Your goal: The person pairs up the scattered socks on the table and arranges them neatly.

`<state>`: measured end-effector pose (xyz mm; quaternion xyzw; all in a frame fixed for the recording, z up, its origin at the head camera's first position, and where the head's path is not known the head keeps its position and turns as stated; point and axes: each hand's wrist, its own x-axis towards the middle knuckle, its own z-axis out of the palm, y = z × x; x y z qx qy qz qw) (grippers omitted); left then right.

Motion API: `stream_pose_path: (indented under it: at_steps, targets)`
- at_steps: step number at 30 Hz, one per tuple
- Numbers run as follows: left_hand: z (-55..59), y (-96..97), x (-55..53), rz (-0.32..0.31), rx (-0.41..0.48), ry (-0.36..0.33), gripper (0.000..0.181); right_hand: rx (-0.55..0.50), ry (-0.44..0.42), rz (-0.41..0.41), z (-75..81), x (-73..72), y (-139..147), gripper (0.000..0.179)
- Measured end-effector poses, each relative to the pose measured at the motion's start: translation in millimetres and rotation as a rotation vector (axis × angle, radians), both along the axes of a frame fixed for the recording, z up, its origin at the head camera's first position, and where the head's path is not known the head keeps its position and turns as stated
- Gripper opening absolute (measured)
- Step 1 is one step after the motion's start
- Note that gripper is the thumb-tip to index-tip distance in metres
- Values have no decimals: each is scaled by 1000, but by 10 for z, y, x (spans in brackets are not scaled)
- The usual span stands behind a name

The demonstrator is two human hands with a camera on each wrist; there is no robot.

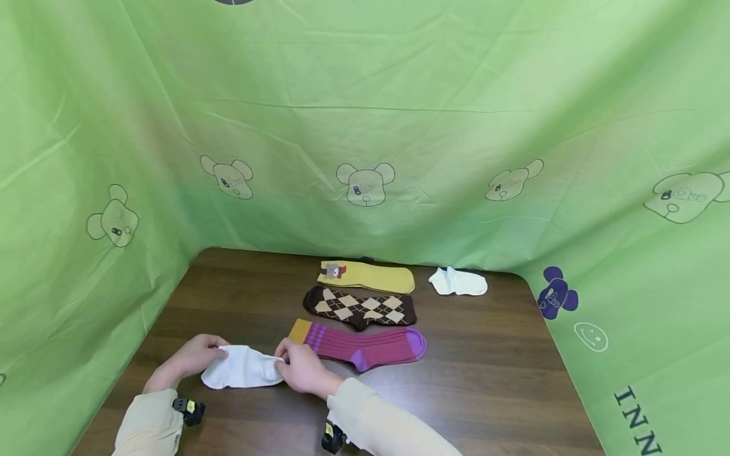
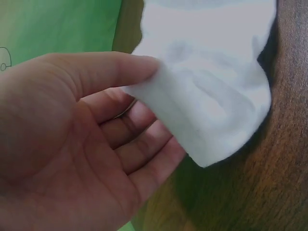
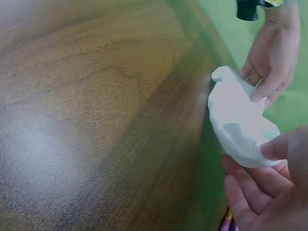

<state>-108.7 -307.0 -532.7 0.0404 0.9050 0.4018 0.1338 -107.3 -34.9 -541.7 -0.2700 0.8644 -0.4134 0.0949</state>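
Observation:
A white sock (image 1: 244, 367) is stretched between both hands near the table's front left. With thumb and fingers, my left hand (image 1: 196, 356) pinches its left end; the left wrist view shows the thumb on top of the white cloth (image 2: 207, 96) and the fingers beneath. My right hand (image 1: 303, 367) pinches the other end, and in the right wrist view its thumb presses on the sock (image 3: 240, 120) from above. Just beyond the right hand lies a magenta sock pair (image 1: 365, 345) with an orange cuff and purple heel and toe.
Behind the magenta pair lie brown argyle socks (image 1: 365, 308) and yellow socks (image 1: 371, 277) with a bear motif. Another white sock (image 1: 458, 282) rests at the back right. Green printed cloth (image 1: 365, 139) encloses the wooden table (image 1: 485, 380) at the back and sides.

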Motion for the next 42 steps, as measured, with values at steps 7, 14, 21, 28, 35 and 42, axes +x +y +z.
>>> stream_pose_path:
  at_steps: [7, 14, 21, 28, 35, 42]
  targets:
    - [43, 61, -41, 91, -29, 25, 16, -122, -117, -28, 54, -62, 54, 10]
    - [8, 103, -77, 154, 19, 63, 21, -189, -186, -56, 96, -86, 82, 11]
    - [33, 178, -109, 214, -4, 121, 29, -272, -245, -112, 136, -110, 144, 11]
    - [32, 250, -151, 239, -19, 160, 33, -356, -269, -164, 160, -160, 213, 12]
    - [-60, 298, -200, 249, -34, 176, 42, -509, -296, -264, 121, -261, 302, 13]
    - [-82, 410, -223, 267, 14, 137, 46, -574, -328, -355, 64, -290, 349, 16]
